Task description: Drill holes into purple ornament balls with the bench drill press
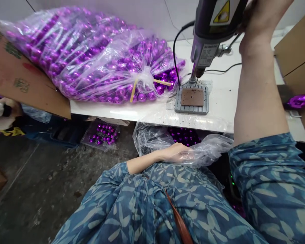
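Observation:
My left hand [176,152] reaches down below the table edge into an open clear plastic bag [152,139] holding purple balls [184,135]; its fingers are hidden behind the plastic. My right hand [254,17] is raised at the top of the picture, beside the head of a small bench drill [213,30]; its fingers are cut off by the frame edge. Under the drill bit lies a grey base plate [192,99] with a brown block on it.
A big tied plastic bag of shiny purple balls [91,57] lies on the white table [218,115]. Cardboard [22,74] leans at the left, a cardboard box [298,51] stands right. A tray of purple balls [103,134] sits on the floor.

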`<state>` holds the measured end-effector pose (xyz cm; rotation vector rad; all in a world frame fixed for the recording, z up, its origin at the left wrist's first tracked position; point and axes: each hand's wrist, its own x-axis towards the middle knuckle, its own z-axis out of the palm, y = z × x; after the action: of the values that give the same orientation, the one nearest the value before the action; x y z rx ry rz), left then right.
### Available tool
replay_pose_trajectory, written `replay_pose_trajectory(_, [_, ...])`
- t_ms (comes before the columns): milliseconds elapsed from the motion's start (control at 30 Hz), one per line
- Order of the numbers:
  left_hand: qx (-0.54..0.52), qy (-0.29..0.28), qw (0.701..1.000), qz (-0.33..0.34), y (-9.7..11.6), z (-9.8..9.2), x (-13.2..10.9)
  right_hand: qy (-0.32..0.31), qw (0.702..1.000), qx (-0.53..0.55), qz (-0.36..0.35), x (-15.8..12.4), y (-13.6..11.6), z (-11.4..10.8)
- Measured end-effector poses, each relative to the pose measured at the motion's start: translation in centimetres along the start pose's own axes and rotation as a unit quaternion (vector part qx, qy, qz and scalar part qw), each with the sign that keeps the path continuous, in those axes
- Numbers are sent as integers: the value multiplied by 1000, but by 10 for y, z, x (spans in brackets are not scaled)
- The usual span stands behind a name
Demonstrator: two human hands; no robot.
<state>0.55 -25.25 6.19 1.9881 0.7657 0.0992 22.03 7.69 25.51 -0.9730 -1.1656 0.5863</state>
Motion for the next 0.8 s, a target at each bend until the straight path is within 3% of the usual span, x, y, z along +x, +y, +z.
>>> replay_pose_trajectory(133, [132,-65,989,-32,12,-19,-4,6,999,-20,50,-5,-2,3])
replay_pose_trajectory(233, [190,-52,980,-10,15,-57,-9,-5,996,-20,85,-3,4,0])
replay_pose_trajectory(267, [188,-16,982,3,12,-74,-8,-7,996,-16,87,-3,6,0])
replay_pose_trajectory(333, [169,109,979,19,-1,-115,0,-3,997,-6,83,-4,9,-2])
replay_pose_trajectory(433, [133,340,931,20,-30,-183,29,13,998,15,52,-8,11,-4])
replay_pose_trajectory(500, [138,412,901,-7,-51,-224,54,18,999,30,22,-13,9,-5])
replay_pose_trajectory(567, [177,412,888,-101,-66,-255,77,19,999,42,0,-19,7,-7])
replay_pose_trajectory(633, [218,380,873,-213,-76,-273,93,16,998,50,-16,-25,4,-8])
replay_pose_trajectory(700, [236,354,859,-286,-81,-278,101,9,998,57,-31,-31,0,-10])
replay_pose_trajectory(800, [233,339,851,-327,-84,-273,107,-6,997,64,-46,-37,-5,-13])
